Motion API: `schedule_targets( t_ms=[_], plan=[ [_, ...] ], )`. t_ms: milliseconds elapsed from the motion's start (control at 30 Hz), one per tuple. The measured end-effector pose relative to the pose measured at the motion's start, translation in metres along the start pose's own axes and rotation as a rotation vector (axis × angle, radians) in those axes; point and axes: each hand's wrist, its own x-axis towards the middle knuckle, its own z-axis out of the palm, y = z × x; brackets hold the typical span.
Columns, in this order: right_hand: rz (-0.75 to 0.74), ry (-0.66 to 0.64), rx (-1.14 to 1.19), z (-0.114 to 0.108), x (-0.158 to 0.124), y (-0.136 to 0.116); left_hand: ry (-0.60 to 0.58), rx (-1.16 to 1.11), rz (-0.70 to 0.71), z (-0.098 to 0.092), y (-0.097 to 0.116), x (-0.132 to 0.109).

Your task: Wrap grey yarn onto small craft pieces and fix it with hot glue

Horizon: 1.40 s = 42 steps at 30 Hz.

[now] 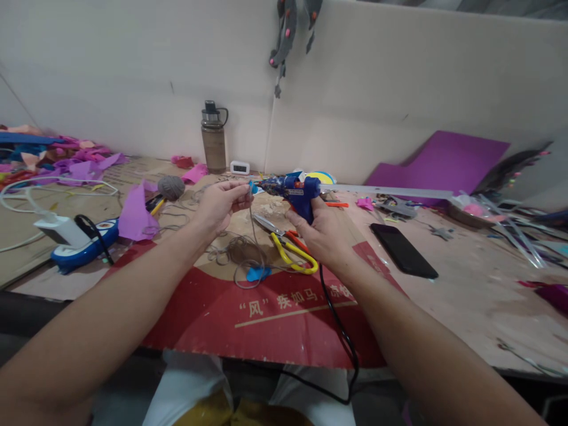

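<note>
My right hand (322, 231) is wrapped round the handle of a blue hot glue gun (295, 189), with a long clear glue stick (390, 190) jutting from its back. The gun's nozzle points left, right by a small blue felt piece (253, 187). That piece is pinched between the fingertips of my left hand (224, 204). Grey yarn (254, 228) hangs down from it to a loose tangle (242, 248) on the cardboard. Another blue felt scrap (258, 273) lies under the yarn. Whether nozzle and felt touch, I cannot tell.
Yellow-handled scissors (293, 251) lie below the gun. A black phone (403, 249) rests at the right, a power strip (84, 245) at the left. A bottle (213, 139), a yarn ball (171, 187) and purple felt (444, 168) stand or lie farther back. The gun's black cord (339, 319) hangs over the front edge.
</note>
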Motion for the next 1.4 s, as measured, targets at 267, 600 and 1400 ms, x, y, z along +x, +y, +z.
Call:
schedule_targets(
  t_ms=[267, 600, 1400],
  plan=[
    [0.01, 0.0, 0.0, -0.0003, 0.0003, -0.001, -0.011, 0.01, -0.022, 0.0004, -0.0012, 0.0001],
    [-0.012, 0.004, 0.007, 0.0006, 0.0006, 0.001, -0.048, 0.009, -0.02, 0.0004, -0.003, 0.0008],
    [-0.015, 0.0, -0.004, -0.0008, 0.0, -0.0034, -0.017, -0.02, -0.014, -0.0003, 0.0004, 0.0008]
  ],
)
